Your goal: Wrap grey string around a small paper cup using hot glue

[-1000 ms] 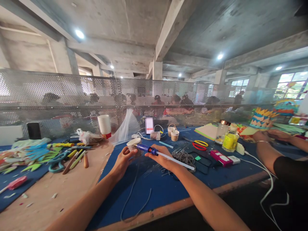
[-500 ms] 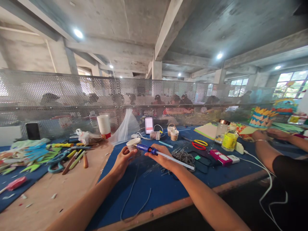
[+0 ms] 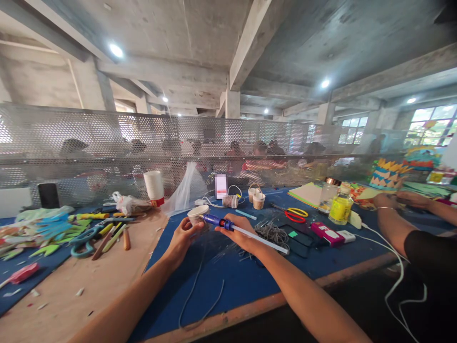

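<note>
My left hand (image 3: 183, 238) is closed around a small paper cup (image 3: 197, 215), its open rim tilted up. In my right hand (image 3: 241, 231) is a blue glue gun (image 3: 216, 220), with a long white glue stick (image 3: 262, 240) sticking out of its back over my wrist. The gun's front end meets the side of the cup near its rim; the exact tip is hard to make out. A thin grey cord (image 3: 194, 290) hangs below the cup and loops across the blue mat (image 3: 243, 290).
Tangled grey cord (image 3: 271, 232), red-and-yellow scissors (image 3: 295, 214) and small cups (image 3: 258, 200) lie beyond my right hand. A phone (image 3: 221, 186) stands behind. Stacked paper cups (image 3: 153, 186) and blue-handled scissors (image 3: 84, 243) are left. A co-worker's arm (image 3: 391, 224) reaches in at right.
</note>
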Tool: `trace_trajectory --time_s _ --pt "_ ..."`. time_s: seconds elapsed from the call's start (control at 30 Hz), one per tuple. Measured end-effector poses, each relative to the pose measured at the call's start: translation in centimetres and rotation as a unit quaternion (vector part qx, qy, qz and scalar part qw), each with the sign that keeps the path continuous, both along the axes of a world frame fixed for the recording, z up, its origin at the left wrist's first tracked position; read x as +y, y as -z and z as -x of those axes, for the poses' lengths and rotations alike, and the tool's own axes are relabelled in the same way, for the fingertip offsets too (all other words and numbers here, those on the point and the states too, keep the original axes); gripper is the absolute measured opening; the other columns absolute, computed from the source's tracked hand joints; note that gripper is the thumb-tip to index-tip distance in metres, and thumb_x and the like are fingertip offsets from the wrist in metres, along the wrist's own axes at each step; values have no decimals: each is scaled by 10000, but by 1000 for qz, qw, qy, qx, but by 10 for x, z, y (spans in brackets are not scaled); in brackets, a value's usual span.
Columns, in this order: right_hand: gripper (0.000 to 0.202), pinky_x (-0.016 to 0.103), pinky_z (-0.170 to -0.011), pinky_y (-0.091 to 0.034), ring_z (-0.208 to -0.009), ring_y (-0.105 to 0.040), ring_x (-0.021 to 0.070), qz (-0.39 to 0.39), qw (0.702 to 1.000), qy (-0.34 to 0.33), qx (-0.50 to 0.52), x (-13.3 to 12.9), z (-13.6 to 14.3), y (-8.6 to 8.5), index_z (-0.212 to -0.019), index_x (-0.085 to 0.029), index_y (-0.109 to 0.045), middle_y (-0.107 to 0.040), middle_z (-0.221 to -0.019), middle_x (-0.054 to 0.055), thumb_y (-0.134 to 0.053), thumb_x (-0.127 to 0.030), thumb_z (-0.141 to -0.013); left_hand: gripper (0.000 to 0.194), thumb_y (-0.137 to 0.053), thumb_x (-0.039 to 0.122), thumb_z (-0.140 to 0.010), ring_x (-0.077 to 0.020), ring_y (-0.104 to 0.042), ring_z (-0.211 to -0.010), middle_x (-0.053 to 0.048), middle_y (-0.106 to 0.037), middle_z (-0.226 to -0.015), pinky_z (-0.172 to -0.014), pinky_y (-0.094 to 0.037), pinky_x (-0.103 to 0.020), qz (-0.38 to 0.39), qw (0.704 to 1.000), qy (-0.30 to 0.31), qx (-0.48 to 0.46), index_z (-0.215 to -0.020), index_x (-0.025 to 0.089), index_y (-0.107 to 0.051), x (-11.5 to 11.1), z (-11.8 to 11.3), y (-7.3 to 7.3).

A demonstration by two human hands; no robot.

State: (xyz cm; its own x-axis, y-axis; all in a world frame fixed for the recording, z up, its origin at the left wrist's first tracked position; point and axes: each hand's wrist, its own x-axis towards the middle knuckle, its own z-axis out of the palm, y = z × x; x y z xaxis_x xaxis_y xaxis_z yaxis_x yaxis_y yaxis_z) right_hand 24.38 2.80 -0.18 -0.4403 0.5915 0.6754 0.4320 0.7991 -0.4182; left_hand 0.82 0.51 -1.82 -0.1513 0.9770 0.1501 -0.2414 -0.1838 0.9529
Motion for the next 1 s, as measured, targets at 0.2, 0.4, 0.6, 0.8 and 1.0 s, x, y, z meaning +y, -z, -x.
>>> trace_trajectory --time_s 0.2,0.4,0.6,0.8,1.0 --pt "335 261 -654 -412 -715 -626 172 -7 1000 11 -6 0 0 1 -945 -232 -646 -693 -813 7 -683 -563 -983 657 -965 450 -645 -306 -764 -1065 -107 -796 -1175 -949 -584 -428 0 1000 7 2 -1196 206 -705 -1 0 0" --pt "336 258 -633 -401 -689 -610 166 -7 1000 12 -2 1 0 2 -944 -231 -648 -686 -792 3 -675 -563 -987 634 -963 447 -643 -297 -770 -1050 -101 -799 -1175 -937 -584 -413 2 1000 12 -1 -1176 213 -711 -2 -1 -2" --pt "328 256 -636 -409 -683 -616 164 -1 1000 9 5 1 1 1 -921 -232 -632 -674 -781 -2 -675 -550 -991 616 -960 447 -638 -309 -770 -1055 -113 -796 -1180 -890 -597 -388 2 1000 6 6 -1145 205 -706 1 2 1" --pt "324 260 -633 -386 -682 -612 166 -16 1000 20 2 1 0 0 -910 -230 -632 -675 -784 -1 -686 -541 -986 630 -954 433 -673 -297 -763 -1072 -113 -793 -1183 -926 -586 -393 -2 1000 19 1 -1200 206 -693 -1 2 1" --pt "327 267 -653 -398 -714 -629 175 -25 999 29 -6 2 0 3 -928 -229 -640 -688 -808 9 -674 -547 -994 633 -970 450 -636 -300 -770 -1052 -101 -800 -1170 -926 -593 -406 4 1000 7 -2 -1168 221 -714 1 2 1"
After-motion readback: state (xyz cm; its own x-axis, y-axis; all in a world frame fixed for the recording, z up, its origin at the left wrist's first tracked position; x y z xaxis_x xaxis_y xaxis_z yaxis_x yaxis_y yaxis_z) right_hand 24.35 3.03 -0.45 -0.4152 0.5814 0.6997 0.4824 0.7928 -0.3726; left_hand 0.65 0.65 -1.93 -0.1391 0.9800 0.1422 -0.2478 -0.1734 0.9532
